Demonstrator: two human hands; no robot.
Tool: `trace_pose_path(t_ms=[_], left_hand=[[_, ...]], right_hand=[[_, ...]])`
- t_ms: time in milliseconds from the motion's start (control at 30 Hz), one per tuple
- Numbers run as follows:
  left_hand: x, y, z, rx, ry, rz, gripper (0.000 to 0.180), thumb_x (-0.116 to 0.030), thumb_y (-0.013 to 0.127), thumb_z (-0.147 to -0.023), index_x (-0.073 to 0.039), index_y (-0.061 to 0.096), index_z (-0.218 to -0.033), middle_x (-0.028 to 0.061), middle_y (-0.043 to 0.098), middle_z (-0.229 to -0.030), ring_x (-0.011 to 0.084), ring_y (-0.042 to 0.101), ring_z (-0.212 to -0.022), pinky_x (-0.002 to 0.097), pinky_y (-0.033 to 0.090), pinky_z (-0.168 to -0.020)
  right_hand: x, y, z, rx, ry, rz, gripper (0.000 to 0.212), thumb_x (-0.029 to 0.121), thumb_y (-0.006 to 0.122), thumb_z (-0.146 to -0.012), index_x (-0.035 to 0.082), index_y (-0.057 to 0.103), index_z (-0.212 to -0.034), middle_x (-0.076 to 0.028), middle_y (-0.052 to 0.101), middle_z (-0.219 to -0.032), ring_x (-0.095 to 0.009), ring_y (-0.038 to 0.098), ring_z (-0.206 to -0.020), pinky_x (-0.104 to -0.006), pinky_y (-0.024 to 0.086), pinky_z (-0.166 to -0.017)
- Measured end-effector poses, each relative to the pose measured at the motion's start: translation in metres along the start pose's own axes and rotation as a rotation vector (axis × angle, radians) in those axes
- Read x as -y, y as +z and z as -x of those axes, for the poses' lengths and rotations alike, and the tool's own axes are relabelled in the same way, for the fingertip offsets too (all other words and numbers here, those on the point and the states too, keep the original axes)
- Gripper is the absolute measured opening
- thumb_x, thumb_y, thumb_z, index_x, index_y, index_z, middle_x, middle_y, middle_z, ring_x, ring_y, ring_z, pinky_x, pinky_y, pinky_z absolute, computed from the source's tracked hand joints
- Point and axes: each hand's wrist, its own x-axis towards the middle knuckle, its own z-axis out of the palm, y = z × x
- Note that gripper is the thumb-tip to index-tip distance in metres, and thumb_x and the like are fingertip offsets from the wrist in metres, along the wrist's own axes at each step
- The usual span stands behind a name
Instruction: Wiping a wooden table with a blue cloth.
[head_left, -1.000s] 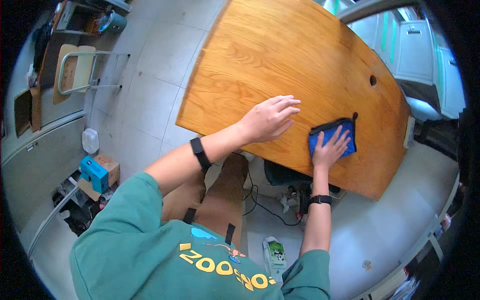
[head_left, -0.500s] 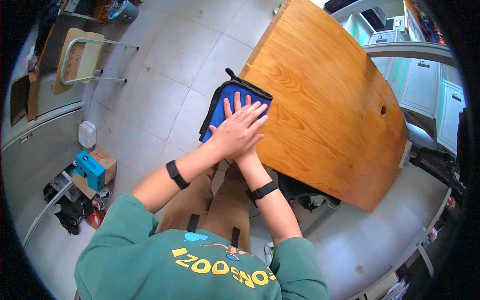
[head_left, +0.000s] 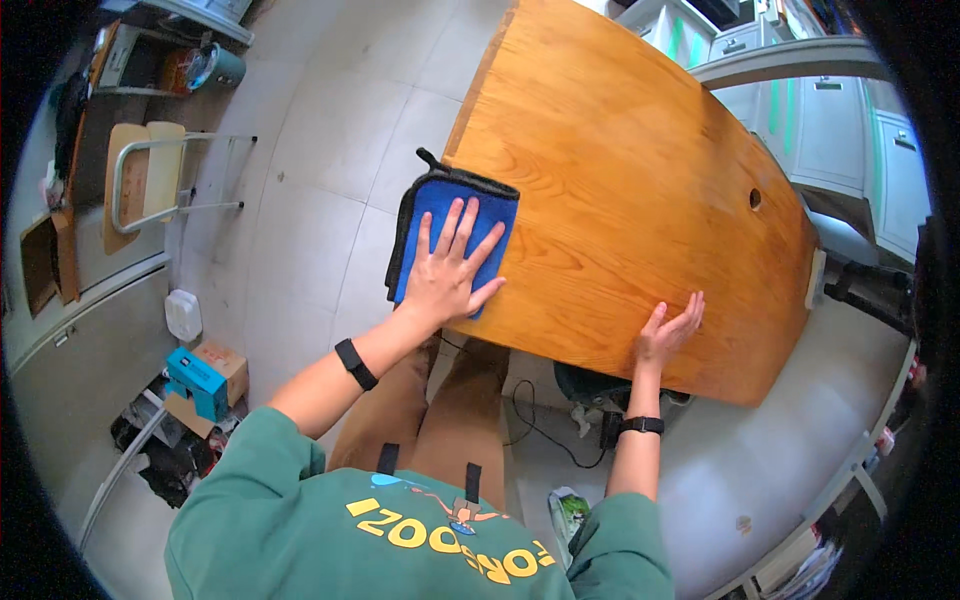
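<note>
A folded blue cloth (head_left: pixel 492 212) with black edging and a small black loop lies at the left corner of the wooden table (head_left: pixel 620 200), partly hanging past its edge. My left hand (head_left: pixel 450 270) rests flat on this cloth, fingers spread. Well to the right, at the table's near edge, is my right hand (head_left: pixel 672 332), with its fingers stretched and nothing held. Whether it touches the wood I cannot tell. Both wrists wear black bands.
A folding chair (head_left: pixel 150 185) stands on the tiled floor at left, with a blue box (head_left: pixel 200 383) and cartons nearer me. A black cable (head_left: pixel 545 448) trails below the table. White cabinets (head_left: pixel 830 130) stand at far right. The tabletop has a small round hole (head_left: pixel 755 200).
My right hand has left the cloth and my left hand, moving right to the table's near edge. My left hand stays on the cloth. The whole view has shifted slightly.
</note>
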Motion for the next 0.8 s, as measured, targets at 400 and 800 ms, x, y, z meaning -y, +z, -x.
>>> trace_pose_path(t_ms=[400,800], left_hand=[[0.047,0.022,-0.280,-0.283,0.018,-0.144,0.076,-0.065,0.053,-0.103,-0.028,0.037,-0.168,0.0190,0.027,-0.175,0.0367,0.021,-0.164,0.0664,0.014,-0.129],[0.057,0.017,-0.331,-0.194,0.168,-0.174,0.080,-0.066,0.052,-0.103,-0.026,0.034,-0.170,0.0166,0.024,-0.178,0.0352,0.019,-0.165,0.0619,0.012,-0.132]], right_hand=[[-0.008,0.008,0.002,0.080,0.194,-0.041,0.060,0.033,0.056,-0.105,0.000,0.044,-0.153,-0.022,0.039,-0.168,-0.042,0.034,-0.157,-0.0587,0.024,-0.130],[-0.010,0.005,0.000,0.083,0.218,-0.044,0.063,0.035,0.058,-0.104,0.002,0.042,-0.155,-0.019,0.037,-0.170,-0.040,0.033,-0.158,-0.0605,0.023,-0.130]])
